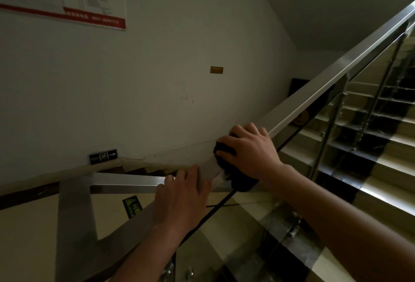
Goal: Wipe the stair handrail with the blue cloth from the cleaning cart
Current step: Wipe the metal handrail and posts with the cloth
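Observation:
A square steel handrail climbs from the middle of the view to the upper right, above glass panels. My right hand presses a dark cloth down onto the rail near its lower bend; the cloth looks almost black in the dim light and hangs over the rail's near side. My left hand grips the rail just below and left of the cloth, fingers wrapped over the top. A lower section of the handrail runs off to the left from there.
Stairs rise on the right behind the glass balustrade and its steel posts. A white wall on the left carries a poster, a small gold plate and an exit sign. A steel newel post stands lower left.

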